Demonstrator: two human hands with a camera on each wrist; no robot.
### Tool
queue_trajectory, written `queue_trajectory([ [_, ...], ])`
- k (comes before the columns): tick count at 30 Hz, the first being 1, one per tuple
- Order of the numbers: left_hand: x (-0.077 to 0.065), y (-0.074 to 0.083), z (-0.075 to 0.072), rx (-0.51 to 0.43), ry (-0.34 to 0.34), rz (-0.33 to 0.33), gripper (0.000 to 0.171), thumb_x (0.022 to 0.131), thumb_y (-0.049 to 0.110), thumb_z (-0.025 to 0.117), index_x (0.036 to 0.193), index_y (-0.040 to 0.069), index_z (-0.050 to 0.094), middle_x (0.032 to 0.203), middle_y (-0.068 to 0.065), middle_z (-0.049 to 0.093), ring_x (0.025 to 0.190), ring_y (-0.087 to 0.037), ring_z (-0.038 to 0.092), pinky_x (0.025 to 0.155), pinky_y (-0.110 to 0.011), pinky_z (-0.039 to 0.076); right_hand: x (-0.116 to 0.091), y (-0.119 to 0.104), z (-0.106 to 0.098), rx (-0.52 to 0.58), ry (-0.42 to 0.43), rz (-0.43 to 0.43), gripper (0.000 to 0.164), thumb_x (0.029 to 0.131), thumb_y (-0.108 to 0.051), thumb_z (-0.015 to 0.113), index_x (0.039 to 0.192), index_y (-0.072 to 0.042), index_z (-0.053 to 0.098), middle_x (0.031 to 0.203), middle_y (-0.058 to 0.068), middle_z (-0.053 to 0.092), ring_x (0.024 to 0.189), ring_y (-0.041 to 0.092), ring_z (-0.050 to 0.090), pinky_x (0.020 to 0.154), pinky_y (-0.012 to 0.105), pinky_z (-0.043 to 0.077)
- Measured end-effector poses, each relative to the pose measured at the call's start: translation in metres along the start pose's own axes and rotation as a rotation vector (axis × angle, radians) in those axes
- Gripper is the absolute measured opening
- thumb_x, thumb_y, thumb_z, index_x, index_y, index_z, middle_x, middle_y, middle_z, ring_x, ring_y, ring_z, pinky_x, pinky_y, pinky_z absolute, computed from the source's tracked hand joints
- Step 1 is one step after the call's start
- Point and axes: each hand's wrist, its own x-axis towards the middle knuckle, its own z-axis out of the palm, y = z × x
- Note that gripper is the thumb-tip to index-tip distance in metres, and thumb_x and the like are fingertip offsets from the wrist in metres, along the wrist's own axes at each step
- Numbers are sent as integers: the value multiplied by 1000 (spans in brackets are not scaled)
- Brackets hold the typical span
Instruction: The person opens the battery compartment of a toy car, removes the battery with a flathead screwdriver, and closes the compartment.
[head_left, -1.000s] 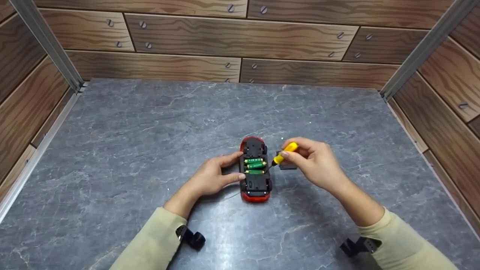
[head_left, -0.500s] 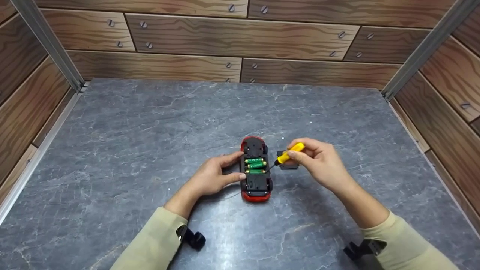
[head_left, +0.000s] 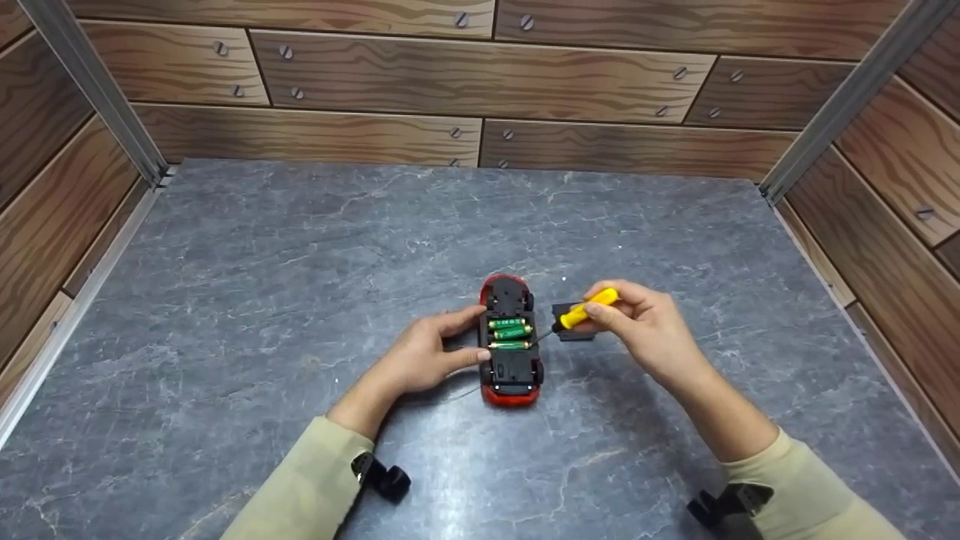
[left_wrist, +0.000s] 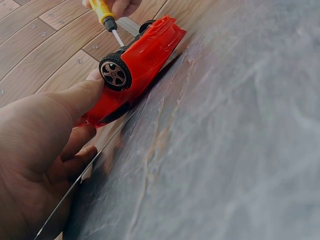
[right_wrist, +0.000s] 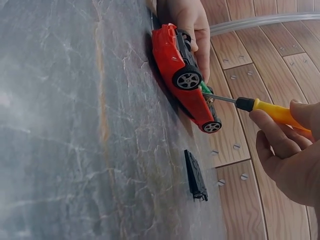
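Observation:
A red toy car [head_left: 511, 395] lies upside down on the grey table, its black underside facing up. Three green batteries [head_left: 511, 332] sit in its uncovered compartment; the one nearest me lies apart from the other two. My left hand [head_left: 420, 352] holds the car by its left side, thumb and fingers spread along the edge. Between thumb and fingers, my right hand [head_left: 637, 322] pinches the yellow handle of a screwdriver [head_left: 587, 309]. The shaft [right_wrist: 222, 98] slants down to the left, its tip at the right end of the nearest battery.
A black battery cover [right_wrist: 194, 176] lies on the table right of the car, partly behind my right hand in the head view. Wood-patterned walls [head_left: 480, 75] enclose the back and sides. Tiny white specks dot the table.
My right hand has shifted slightly right and the screwdriver leans lower, its tip staying by the nearest battery. The left hand and car hold their place.

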Motion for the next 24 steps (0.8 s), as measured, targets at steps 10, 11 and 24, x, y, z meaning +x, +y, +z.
queue_trajectory([
  [10,0,1,-1,14,1,0,75,93,43,82,159,23,51,156,-3,55,147,-28,48,124,-48,34,-1,6,-3,35,22,21,21,104,-2,67,115,15,64,106,23,74,94,30,78,89,49,62],
  [11,0,1,-1,13,2,6,74,94,42,82,159,22,52,156,-4,55,146,-28,48,124,-48,34,-1,7,-3,39,23,22,21,104,-2,67,115,16,64,106,24,74,94,30,78,89,50,62],
  [24,-1,2,0,20,1,-2,74,94,41,82,159,22,52,154,-6,57,147,-28,48,124,-48,33,-3,13,-5,99,37,26,23,105,1,63,117,20,59,107,27,74,94,32,78,90,48,61],
])
